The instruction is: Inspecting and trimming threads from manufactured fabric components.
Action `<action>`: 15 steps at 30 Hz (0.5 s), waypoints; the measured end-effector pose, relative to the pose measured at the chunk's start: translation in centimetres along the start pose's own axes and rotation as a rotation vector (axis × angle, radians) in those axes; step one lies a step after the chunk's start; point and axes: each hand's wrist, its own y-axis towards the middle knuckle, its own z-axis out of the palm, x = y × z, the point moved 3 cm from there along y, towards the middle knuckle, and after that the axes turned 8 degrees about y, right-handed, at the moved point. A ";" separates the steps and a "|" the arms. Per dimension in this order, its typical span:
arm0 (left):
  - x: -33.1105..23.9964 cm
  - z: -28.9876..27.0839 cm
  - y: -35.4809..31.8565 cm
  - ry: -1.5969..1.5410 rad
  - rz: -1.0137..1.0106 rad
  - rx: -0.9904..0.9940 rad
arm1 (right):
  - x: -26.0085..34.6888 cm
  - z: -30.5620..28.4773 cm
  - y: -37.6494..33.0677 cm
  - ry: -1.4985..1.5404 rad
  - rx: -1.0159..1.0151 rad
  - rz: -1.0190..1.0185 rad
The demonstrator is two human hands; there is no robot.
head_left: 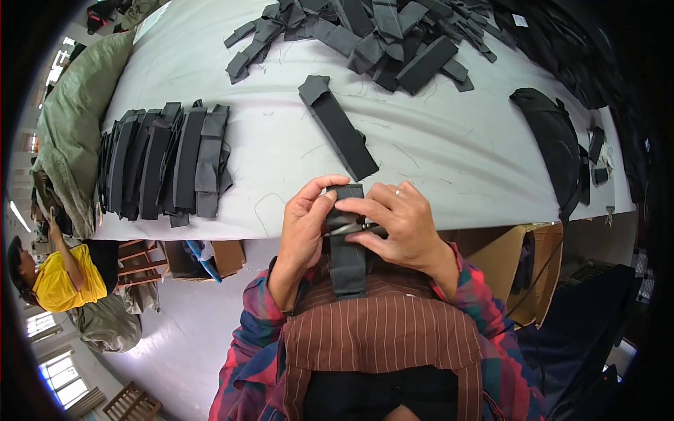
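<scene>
A worker in a brown striped apron [382,333] and plaid sleeves sits close against a bench [435,154] covered in white cloth, trimming tool in hand. The piece being worked, a dark grey fabric strip [348,270], hangs upright at the bench's near edge, its lower end over the apron. The left hand [303,221] grips the strip near its top, thumb and fingers closed on the cloth. The right hand [404,221], a ring on one finger, has its fingers curled around what look like small metal snips [344,229], the blades lying across the strip; whether the blades are apart, one cannot tell from here.

Beyond the hands, a single folded strip [340,130] lies slantwise on the cloth, well short of a tangled heap of strips [379,35] at the far side. To the worker's left, a neat row of strips [165,161] stands packed side by side. Judging by that order, the row appears to be the part dealt with, while the strip in hand, the lone one ahead and the jumbled heap look left to do; the heap seems at least as large as the row. Loose threads are scattered over the cloth between them.

At the right lies a black curved fabric piece [551,147]; off to the left, a co-worker in a yellow shirt [67,281] reaches toward a bulging green sack [81,119].
</scene>
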 end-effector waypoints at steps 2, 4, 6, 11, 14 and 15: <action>-0.1 -0.3 0.1 -0.025 -0.025 0.006 | -0.6 0.4 0.0 -0.005 -0.067 -0.038; -0.9 -0.3 0.0 0.007 -0.114 0.094 | -1.8 0.2 0.5 0.175 -0.170 0.098; -1.0 -0.1 -0.3 0.015 -0.131 0.028 | -2.3 0.2 1.6 0.299 -0.235 0.175; -0.8 -1.0 0.3 0.189 -0.056 -0.015 | -2.3 0.3 2.4 0.387 -0.307 0.321; -0.5 -1.6 0.4 0.096 -0.035 -0.095 | -0.8 -0.3 2.0 0.274 -0.313 0.222; -0.4 -1.8 0.4 0.080 -0.012 -0.120 | -0.4 -0.7 1.5 0.205 -0.281 0.193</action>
